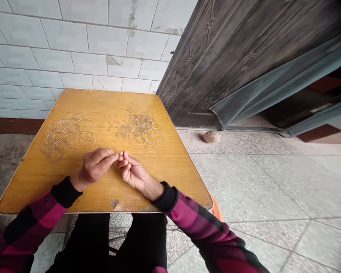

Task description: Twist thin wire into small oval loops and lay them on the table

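My left hand (96,167) and my right hand (133,170) meet above the near middle of the wooden table (99,197). Both are closed in a pinch, fingertips nearly touching. A thin pale wire (110,153) shows at the left fingertips and runs toward the right ones. How much of it lies inside the fingers is hidden. Beyond my left hand spreads a loose tangle of curved wires (65,132). Past my right hand lies a pile of small wire loops (139,127), several of them joined in a double-ring shape.
White wall tiles (79,38) rise behind the table. To the right stand a dark carved wooden door (193,68) and a grey curtain (252,91). A round stone-like object (211,137) rests on the floor. Something orange (216,208) shows under the table's right corner.
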Motion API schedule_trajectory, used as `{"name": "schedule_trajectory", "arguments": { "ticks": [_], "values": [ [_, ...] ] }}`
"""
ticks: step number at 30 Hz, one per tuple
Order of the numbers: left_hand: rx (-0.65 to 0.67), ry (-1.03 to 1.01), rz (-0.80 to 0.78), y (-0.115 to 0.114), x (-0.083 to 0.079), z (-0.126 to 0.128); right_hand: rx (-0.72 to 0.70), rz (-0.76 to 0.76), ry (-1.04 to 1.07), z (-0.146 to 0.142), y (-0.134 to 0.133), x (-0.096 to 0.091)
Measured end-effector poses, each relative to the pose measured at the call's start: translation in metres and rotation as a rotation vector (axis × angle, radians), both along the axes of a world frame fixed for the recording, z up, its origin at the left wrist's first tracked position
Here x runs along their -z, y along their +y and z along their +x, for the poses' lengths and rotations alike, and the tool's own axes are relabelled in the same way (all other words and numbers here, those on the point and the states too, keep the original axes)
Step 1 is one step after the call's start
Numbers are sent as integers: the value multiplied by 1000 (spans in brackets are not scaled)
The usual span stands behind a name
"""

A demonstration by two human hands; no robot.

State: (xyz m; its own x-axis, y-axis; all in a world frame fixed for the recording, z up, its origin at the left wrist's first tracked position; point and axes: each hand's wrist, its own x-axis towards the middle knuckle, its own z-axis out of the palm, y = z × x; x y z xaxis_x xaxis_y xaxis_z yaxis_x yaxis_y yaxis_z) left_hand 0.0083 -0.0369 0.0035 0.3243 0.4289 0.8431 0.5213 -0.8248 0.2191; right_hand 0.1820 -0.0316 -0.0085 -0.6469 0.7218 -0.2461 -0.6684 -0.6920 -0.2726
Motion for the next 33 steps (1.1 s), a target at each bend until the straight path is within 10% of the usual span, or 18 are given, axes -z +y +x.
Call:
{"name": "schedule_trajectory", "arguments": {
  "ticks": [16, 24, 33],
  "values": [
    [80, -480, -517, 4, -7, -4, -67, 21, -27, 6, 4, 5],
    [205, -83, -887, 8, -4, -12, 72, 86, -78, 14, 12, 0],
    [360, -173, -1217, 6, 8, -3, 208, 190, -205, 6, 12, 7]
  ]
}}
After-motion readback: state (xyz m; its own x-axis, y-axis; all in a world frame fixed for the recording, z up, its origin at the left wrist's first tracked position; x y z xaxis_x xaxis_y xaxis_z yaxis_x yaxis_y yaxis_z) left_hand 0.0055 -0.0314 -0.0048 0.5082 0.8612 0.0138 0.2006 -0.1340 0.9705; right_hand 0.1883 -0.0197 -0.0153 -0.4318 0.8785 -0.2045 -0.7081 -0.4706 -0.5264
